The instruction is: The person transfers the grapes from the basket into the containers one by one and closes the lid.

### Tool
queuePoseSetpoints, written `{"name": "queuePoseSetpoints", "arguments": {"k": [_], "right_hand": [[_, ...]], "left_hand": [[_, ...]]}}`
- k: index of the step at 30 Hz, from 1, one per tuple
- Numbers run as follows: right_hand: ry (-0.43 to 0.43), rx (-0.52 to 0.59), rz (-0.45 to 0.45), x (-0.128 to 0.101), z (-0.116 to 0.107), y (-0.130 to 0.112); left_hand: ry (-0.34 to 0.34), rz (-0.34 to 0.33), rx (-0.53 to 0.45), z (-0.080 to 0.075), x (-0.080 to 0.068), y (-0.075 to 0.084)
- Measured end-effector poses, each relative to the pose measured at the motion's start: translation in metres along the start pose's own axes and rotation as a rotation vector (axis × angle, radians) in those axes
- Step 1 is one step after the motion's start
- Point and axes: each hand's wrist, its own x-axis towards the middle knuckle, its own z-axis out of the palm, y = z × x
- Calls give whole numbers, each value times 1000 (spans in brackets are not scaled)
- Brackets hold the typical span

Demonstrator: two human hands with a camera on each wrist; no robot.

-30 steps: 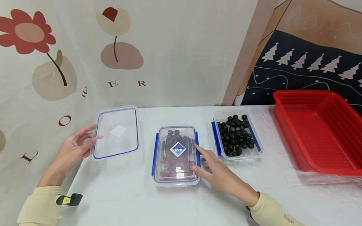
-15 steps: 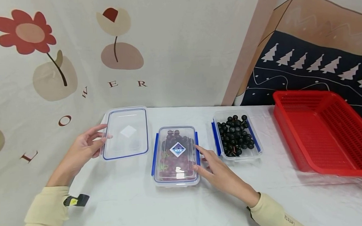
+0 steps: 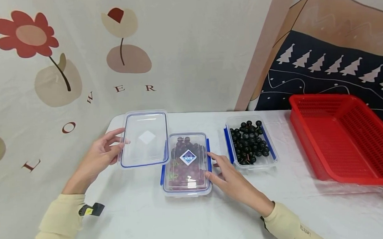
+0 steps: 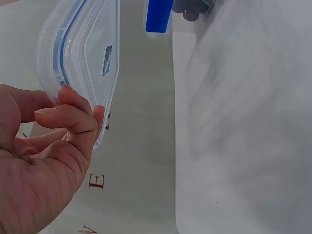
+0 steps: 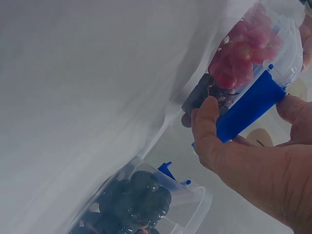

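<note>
Left hand [image 3: 100, 156] is pinching the left edge of a clear rectangular plastic lid with a blue seal line [image 3: 145, 138], thumb and fingers curled on its rim, holding it up off the table. The lid's right edge overlaps the top left corner of the lidded clear plastic box of red and dark grapes [image 3: 186, 165], which sits mid-table with a diamond-shaped label on top.

Right hand [image 3: 228, 176] is at that box's right side, thumb and fingers closed on the blue clip [image 5: 248, 108] there, clearest from the right wrist view. Just right of the hand is an open clear plastic box of small black round fruit [image 3: 250, 143], close by but apart from it.

Everything's on a white table [image 3: 196, 219]. A red slotted plastic basket [image 3: 343, 138] sits at the far right, well apart from the boxes. Behind is a cream backdrop with flower prints [image 3: 63, 61] and a dark cloth with white trees [image 3: 330, 67].

The basket's right end is cut off by the frame. The left wrist view only shows the lid edge-on, and I can't read the label text.
</note>
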Motion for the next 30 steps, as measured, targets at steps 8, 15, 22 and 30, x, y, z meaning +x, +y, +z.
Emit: {"name": "queuePoseSetpoints", "arguments": {"k": [8,15,22,30], "right_hand": [[34,-2,-14,3,-1,0],[77,-24,-50,9,-1,-2],[131,-44,-66,18,-4,-7],[168,-9,-87,26,-5,-12]], "left_hand": [[-18,18,-7,17,6,10],[-33,-6,-29,27,12,13],[-42,-10,-53,36,14,18],[-55,4,-83,51,17,25]]}}
